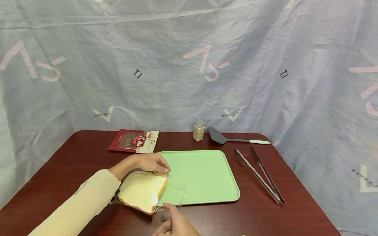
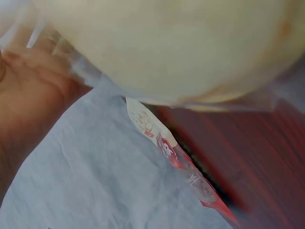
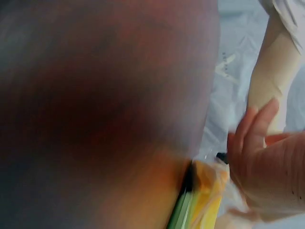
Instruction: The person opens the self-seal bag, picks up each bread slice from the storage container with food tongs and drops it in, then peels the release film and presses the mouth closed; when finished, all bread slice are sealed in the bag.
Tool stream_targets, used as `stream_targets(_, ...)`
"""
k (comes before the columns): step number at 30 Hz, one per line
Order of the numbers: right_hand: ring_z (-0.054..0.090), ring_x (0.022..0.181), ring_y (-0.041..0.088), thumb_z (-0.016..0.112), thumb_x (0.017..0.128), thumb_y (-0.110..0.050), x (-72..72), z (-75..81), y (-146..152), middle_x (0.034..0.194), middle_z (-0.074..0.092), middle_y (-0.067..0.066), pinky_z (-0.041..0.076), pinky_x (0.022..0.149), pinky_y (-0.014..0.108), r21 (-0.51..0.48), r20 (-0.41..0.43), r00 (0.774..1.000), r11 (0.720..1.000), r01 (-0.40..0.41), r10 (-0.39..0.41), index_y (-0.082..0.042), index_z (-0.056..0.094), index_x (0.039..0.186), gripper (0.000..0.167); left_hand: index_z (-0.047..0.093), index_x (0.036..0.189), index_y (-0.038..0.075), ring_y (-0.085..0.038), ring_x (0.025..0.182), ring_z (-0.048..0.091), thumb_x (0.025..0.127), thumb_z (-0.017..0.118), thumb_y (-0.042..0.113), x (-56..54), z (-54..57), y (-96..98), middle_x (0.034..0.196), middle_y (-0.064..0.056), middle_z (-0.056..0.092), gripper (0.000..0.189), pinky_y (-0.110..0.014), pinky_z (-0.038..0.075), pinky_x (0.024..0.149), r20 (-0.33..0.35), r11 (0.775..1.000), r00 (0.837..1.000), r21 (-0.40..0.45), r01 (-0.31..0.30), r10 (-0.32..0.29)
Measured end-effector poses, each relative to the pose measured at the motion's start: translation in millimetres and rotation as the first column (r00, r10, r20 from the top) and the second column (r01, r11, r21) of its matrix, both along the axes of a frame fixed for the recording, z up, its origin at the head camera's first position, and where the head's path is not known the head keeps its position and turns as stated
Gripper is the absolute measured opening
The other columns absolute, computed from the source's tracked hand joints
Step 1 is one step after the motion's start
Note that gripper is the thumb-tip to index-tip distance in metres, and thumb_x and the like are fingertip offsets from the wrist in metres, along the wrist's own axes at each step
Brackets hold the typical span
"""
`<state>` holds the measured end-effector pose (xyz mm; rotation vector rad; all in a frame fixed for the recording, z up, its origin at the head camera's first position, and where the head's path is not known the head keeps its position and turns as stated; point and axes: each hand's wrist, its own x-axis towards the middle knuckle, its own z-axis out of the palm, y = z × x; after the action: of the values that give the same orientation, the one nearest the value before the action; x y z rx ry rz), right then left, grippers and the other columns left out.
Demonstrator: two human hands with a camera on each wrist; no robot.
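Sliced white bread [image 1: 141, 188] lies in a clear plastic bag [image 1: 134, 207] at the table's front left, its right end overlapping the green tray [image 1: 200, 177]. At the bag's far edge my left hand [image 1: 152, 162] grips the film near its mouth with bent fingers. Film also crosses that hand in the left wrist view, where the bread looms large above. My right hand [image 1: 177, 221] is by the bag's near edge, one digit extended toward the film. In the right wrist view, its fingers look loosely extended, close beside the bag.
A red spice pouch [image 1: 127, 141] lies behind the left hand. At the back stand a small jar [image 1: 199, 131] and, beside it, a grey spatula [image 1: 218, 136] lying flat. Metal tongs [image 1: 260, 177] lie spread right of the tray. A grey cloth [image 1: 165, 65] hangs behind the table.
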<state>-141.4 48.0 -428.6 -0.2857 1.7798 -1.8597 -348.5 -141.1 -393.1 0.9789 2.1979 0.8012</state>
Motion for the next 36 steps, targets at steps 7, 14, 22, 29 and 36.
stream_targets(7,0.069,0.080,0.015,0.061,0.086,-0.009,2.0,-8.9,-0.9,0.088,0.073,0.007,0.054,0.073,0.030,0.025,0.081,0.995,0.998,0.059,-0.061,0.011,0.024,0.147,0.074,0.075,0.112,0.018,-0.011,0.103,0.064,0.099,0.063,0.026,-0.3,-5.0,5.7,0.111,0.006,0.071,0.020,-0.035,0.051,0.088,0.032,0.996,0.998,-0.078,-0.051,0.054)
stream_targets(14,0.062,0.064,0.001,0.065,0.087,-0.008,0.6,-11.9,-13.5,0.086,0.072,0.020,0.051,0.063,0.017,-0.081,-0.070,0.997,0.997,0.002,-0.008,0.010,0.062,0.119,0.037,0.078,0.103,0.015,-0.009,0.084,0.059,0.097,0.065,0.020,2.0,-7.3,-2.0,0.098,0.005,0.073,0.015,-0.028,0.047,0.072,0.037,1.000,0.999,-0.002,-0.011,0.011)
stream_targets(22,0.068,0.067,0.007,0.066,0.095,-0.009,-6.0,-5.5,-9.9,0.089,0.071,0.027,0.054,0.061,0.019,-0.047,-0.159,0.986,0.998,0.035,-0.042,0.009,0.072,0.095,0.019,0.075,0.104,0.004,-0.010,0.067,0.048,0.099,0.062,0.019,5.5,4.3,-19.8,0.090,-0.003,0.069,0.020,-0.025,0.044,0.061,-0.009,0.981,0.999,0.189,-0.037,0.040)
stream_targets(29,0.064,0.064,0.005,0.065,0.097,-0.013,-16.9,16.6,37.4,0.085,0.073,0.008,0.051,0.056,0.020,0.208,-0.641,0.765,0.943,0.261,-0.071,-0.007,0.071,0.095,0.009,0.071,0.104,-0.001,-0.015,0.079,0.054,0.099,0.063,0.020,29.0,28.0,-29.1,0.093,-0.007,0.066,0.023,-0.029,0.048,0.069,0.008,0.861,0.961,0.442,-0.251,0.277)
stream_targets(36,0.066,0.082,0.010,0.065,0.090,0.003,-40.2,57.5,83.3,0.101,0.072,0.003,0.050,0.061,0.015,-0.004,-0.984,0.138,0.786,0.618,-0.113,-0.010,0.065,0.090,0.013,0.073,0.099,0.004,-0.007,0.077,0.063,0.096,0.064,0.006,72.9,47.6,-8.6,0.091,0.001,0.068,0.010,-0.024,0.056,0.069,0.217,0.458,0.821,0.741,-0.490,0.527)
